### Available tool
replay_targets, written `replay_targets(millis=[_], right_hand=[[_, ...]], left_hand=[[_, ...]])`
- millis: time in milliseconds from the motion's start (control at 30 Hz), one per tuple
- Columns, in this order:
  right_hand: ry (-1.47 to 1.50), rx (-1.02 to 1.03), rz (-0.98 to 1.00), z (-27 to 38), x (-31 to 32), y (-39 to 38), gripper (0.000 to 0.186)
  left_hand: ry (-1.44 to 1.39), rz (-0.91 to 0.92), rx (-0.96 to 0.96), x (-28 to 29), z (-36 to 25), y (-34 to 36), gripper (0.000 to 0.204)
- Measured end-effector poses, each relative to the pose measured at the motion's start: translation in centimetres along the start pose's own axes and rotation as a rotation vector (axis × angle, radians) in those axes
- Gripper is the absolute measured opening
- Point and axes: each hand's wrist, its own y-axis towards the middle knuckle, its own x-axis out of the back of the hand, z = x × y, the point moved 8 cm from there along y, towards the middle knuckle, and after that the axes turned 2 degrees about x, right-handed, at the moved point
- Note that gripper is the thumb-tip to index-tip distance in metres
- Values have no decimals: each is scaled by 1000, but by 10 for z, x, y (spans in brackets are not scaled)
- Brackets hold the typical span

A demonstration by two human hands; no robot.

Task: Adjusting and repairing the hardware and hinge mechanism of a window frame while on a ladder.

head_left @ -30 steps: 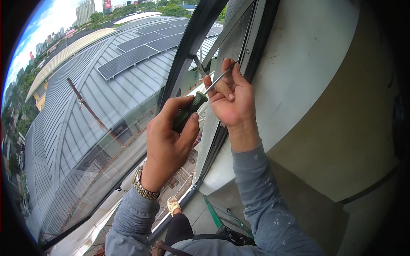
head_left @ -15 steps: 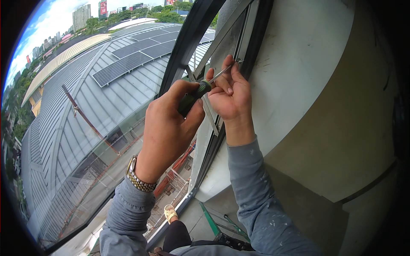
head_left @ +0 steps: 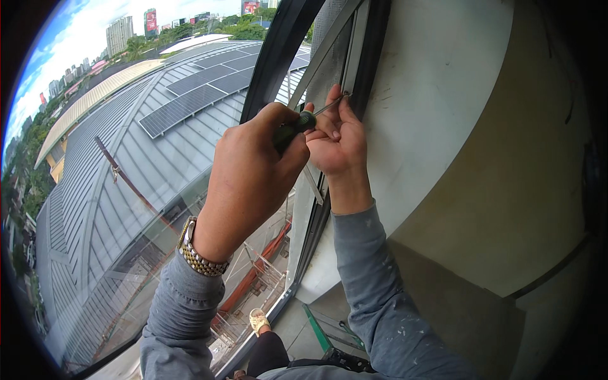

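2 hands up at the window frame (head_left: pixel 367 63), and your L hand (head_left: pixel 244 171) has the screwdriver (head_left: pixel 290 134) gripped by its dark green handle, back of the hand facing you. The thin metal shaft slants up and R, its far end right by the frame's L edge, in the upper stretch.

Your R hand (head_left: pixel 340 145) is there too, palm up, thumb and index drawn narrow round the tip end, other fingers part curled; can't tell if they pinch the shaft or some small fitting, too tiny from here.

L of the frame, the glazed sash (head_left: pixel 277 57) stands angled out, its dark edge running up behind your L hand, w/ a flat metal bar (head_left: pixel 323 54) slanting between sash and frame above your fingers. Along the frame's R edge, a pale panel (head_left: pixel 437 95) curves away.

Gold-and-silver watch (head_left: pixel 204 253) on your L wrist, grey sleeves on both arms, pale specks on the R. Down low, 1 foot in a cream sandal (head_left: pixel 258 321) near the frame's bottom end, green ladder (head_left: pixel 318 329) just R of it. Thru the glass: ribbed metal roof (head_left: pixel 136 171) w/ dark solar panels (head_left: pixel 183 109) toward its top edge.
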Motion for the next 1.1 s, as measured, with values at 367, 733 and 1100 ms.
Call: replay_targets(millis=[367,733,1100], right_hand=[[35,3,-17,-1,1,4,24],[-166,-58,56,-11,2,-17,27],[-182,-29,144,-12,1,-12,23]], left_hand=[[6,18,132,-6,3,4,22],[559,-39,-283,-7,-35,1,23],[-404,189,521,-12,6,-6,30]])
